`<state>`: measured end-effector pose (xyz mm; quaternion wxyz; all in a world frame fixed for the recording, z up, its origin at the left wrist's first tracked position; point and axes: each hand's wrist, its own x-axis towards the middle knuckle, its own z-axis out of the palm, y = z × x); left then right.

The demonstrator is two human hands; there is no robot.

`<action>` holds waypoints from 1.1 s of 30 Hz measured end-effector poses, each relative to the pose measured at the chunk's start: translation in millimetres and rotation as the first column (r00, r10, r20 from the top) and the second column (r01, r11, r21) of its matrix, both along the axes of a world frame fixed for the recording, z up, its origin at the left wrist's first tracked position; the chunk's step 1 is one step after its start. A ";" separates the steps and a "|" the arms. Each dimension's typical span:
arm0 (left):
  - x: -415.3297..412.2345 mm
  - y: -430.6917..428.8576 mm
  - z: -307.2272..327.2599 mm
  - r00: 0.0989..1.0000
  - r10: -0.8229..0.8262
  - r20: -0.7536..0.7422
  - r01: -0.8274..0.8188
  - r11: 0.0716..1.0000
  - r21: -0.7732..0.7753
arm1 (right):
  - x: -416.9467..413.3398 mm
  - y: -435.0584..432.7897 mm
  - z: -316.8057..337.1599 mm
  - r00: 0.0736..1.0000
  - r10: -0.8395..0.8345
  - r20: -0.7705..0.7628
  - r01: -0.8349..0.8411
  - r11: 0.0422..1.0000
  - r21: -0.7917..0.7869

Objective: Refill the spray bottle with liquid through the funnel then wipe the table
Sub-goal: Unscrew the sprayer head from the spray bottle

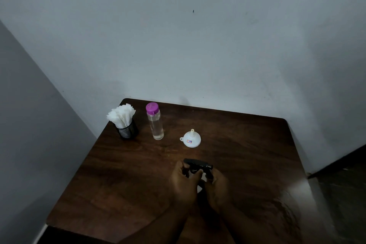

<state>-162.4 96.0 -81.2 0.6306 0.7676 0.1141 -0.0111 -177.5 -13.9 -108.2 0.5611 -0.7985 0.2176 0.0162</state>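
The spray bottle (198,165) with a black trigger head stands on the dark wooden table (247,144) near its front middle. Both hands wrap it: my left hand (184,182) grips the neck under the head, and my right hand (216,188) holds the body, which the hands mostly hide. A white funnel (191,139) rests upside down, spout up, just beyond the bottle. A clear bottle with a purple cap (155,122) holds clear liquid and stands upright to the funnel's left.
A black mesh cup stuffed with white paper napkins (123,122) stands at the table's back left corner. Grey walls close the table in at the back and left. A dark floor shows at the right.
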 end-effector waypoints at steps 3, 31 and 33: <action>5.2 2.2 1.0 0.999 -0.038 -0.023 0.038 0.999 0.004 | 0.0 1.3 -1.9 1.000 -0.001 0.008 0.001 1.000 -0.025; 10.6 26.8 -18.9 0.968 -0.251 -0.023 0.252 0.957 0.143 | -10.9 37.1 22.9 0.941 -0.227 0.250 0.231 0.973 0.017; 11.9 26.3 -19.6 0.968 -0.252 0.001 0.249 0.957 0.149 | -11.7 31.5 17.3 0.959 -0.153 0.238 0.162 0.987 -0.020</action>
